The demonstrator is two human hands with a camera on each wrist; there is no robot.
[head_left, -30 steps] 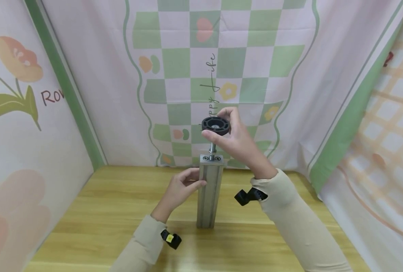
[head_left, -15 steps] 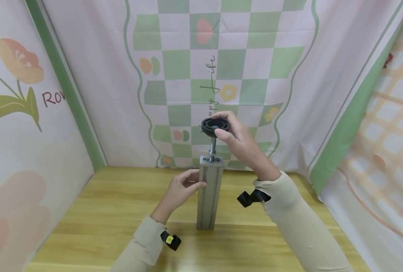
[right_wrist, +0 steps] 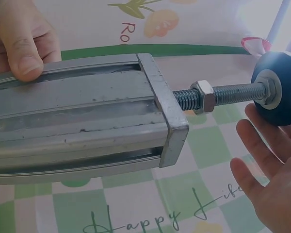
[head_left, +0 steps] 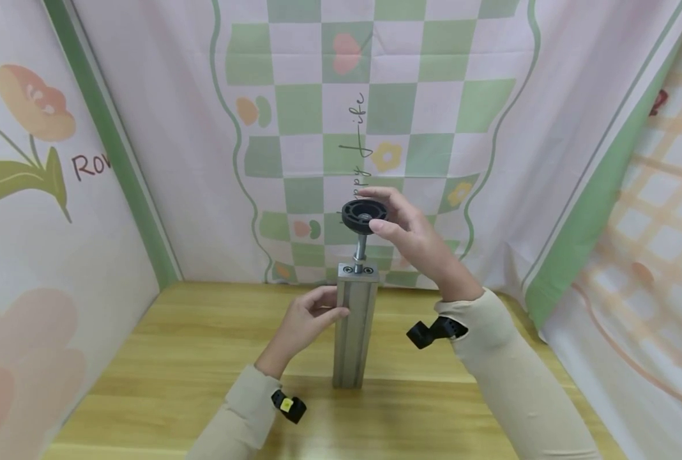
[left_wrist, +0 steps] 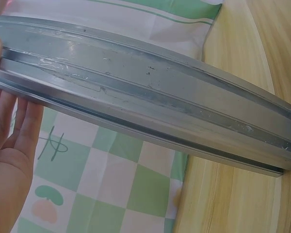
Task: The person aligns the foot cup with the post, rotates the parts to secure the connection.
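An aluminium profile [head_left: 354,332] stands upright on the table, seen lengthwise in both wrist views. Its end plate [right_wrist: 170,114] carries two screws and a threaded rod [right_wrist: 240,93] with a hex nut [right_wrist: 204,96]. At the top of the rod is a black round levelling foot [head_left: 364,216]. My left hand [head_left: 306,322] grips the profile's upper part, thumb on the near face and fingers behind. My right hand [head_left: 418,239] holds the foot lightly, thumb at its right rim and index finger along the far side. Its other fingers lie spread below the foot in the right wrist view.
The wooden table [head_left: 203,358] ends at a checked curtain [head_left: 301,108] close behind the profile. Patterned cloth walls [head_left: 25,255] close in the left and right sides. A black wrist mount [head_left: 435,332] sits on my right sleeve, another [head_left: 289,406] on the left.
My right thumb has slid rightward around the foot's near rim, and the right hand and forearm have shifted slightly right. The left hand and the profile stay put.
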